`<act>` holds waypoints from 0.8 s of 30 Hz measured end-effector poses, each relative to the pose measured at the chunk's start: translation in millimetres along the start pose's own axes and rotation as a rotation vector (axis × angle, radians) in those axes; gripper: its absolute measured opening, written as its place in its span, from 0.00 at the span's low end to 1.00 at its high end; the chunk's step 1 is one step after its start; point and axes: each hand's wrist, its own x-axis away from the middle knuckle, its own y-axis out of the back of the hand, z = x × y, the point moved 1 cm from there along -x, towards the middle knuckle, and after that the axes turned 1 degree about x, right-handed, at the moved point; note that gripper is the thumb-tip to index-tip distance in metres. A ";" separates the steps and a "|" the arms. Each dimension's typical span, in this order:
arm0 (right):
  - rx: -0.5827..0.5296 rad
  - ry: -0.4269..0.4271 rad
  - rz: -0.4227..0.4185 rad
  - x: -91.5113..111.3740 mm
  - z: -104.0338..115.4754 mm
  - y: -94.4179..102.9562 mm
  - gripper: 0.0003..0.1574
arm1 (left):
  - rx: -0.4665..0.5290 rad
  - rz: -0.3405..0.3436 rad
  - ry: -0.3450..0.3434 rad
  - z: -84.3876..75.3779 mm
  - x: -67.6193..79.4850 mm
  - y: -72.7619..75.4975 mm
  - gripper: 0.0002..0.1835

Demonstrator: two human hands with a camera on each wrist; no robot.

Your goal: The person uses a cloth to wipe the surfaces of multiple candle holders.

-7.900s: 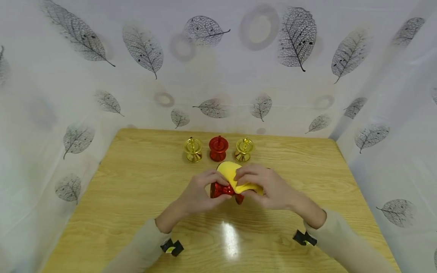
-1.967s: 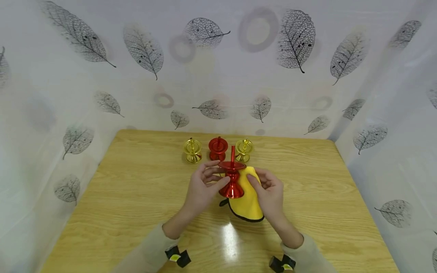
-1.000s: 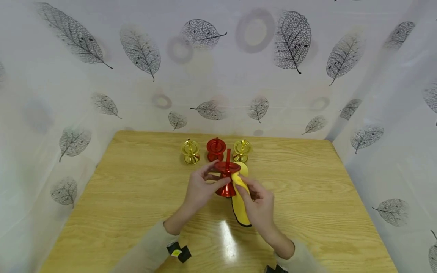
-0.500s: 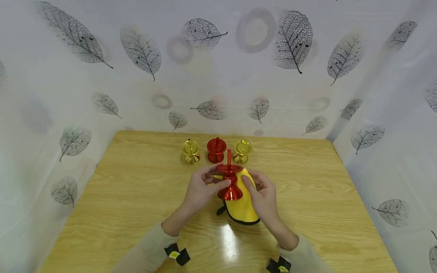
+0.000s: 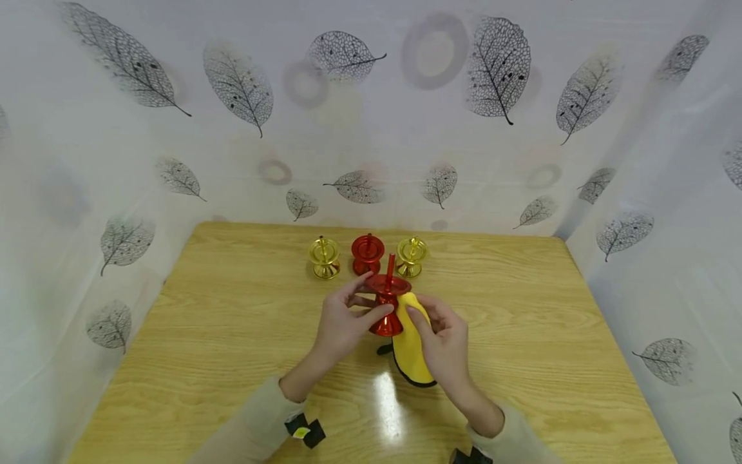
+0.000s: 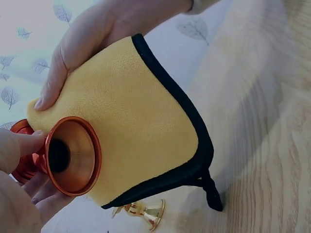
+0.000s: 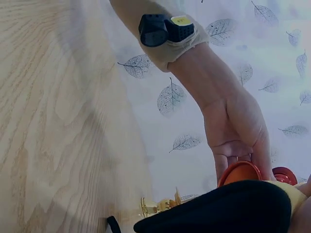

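A shiny red candle holder (image 5: 387, 320) with an upright spike and a wide dish is held above the table by my left hand (image 5: 341, 322), thumb and fingers around its waist. Its hollow base (image 6: 73, 156) faces the left wrist camera. My right hand (image 5: 446, 341) pinches a yellow cloth (image 5: 411, 354) with black edging, thumb in front and fingers behind. The cloth hangs against the holder's right side, and a black loop (image 6: 212, 193) dangles from its corner. In the right wrist view the cloth's dark side (image 7: 228, 211) hides part of the holder.
Behind the hands, a gold candle holder (image 5: 324, 259), a red one (image 5: 367, 254) and another gold one (image 5: 411, 256) stand in a row near the far edge of the wooden table (image 5: 243, 322). A leaf-patterned curtain (image 5: 371, 116) surrounds the table.
The red candle holder went from lying sideways under the cloth to upright in my left hand. My right hand has shifted the cloth back and forth along its right side. The back row stayed put.
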 end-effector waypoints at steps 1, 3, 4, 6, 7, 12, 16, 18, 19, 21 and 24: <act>-0.001 0.008 0.001 0.8 -0.2 0.0 0.10 | -0.006 -0.004 -0.003 0.6 -0.4 -0.3 0.34; -0.007 0.027 0.003 1.0 0.0 0.0 0.11 | -0.009 -0.002 0.003 2.0 -1.4 -0.7 0.34; -0.010 0.033 0.002 0.8 -0.2 0.2 0.11 | -0.006 0.003 0.011 2.4 -1.6 -0.6 0.34; -0.008 0.046 -0.001 -0.2 -1.6 0.7 0.11 | 0.015 0.024 0.040 2.6 -2.1 -0.1 0.32; -0.004 0.052 -0.003 -0.9 -2.5 1.1 0.11 | 0.027 0.038 0.055 2.6 -2.3 0.3 0.32; -0.007 0.105 0.003 -5.9 -10.3 1.7 0.09 | 0.109 0.103 0.125 -0.1 -2.6 1.8 0.30; -0.031 0.153 0.013 -8.5 -14.3 0.6 0.09 | 0.114 0.109 0.128 -1.2 -2.2 1.6 0.30; -0.029 0.169 0.008 -8.3 -14.8 -0.1 0.10 | 0.090 0.098 0.104 -0.4 -2.0 1.0 0.31; -0.026 0.174 0.007 -7.7 -14.4 -0.3 0.10 | 0.073 0.086 0.090 0.2 -2.0 0.6 0.32; -0.015 0.181 0.010 -6.2 -13.9 -0.8 0.11 | 0.039 0.057 0.054 1.7 -1.9 -0.1 0.33; -0.008 0.194 0.020 -4.7 -12.6 -0.9 0.12 | -0.001 0.016 0.005 3.0 -1.4 -1.1 0.33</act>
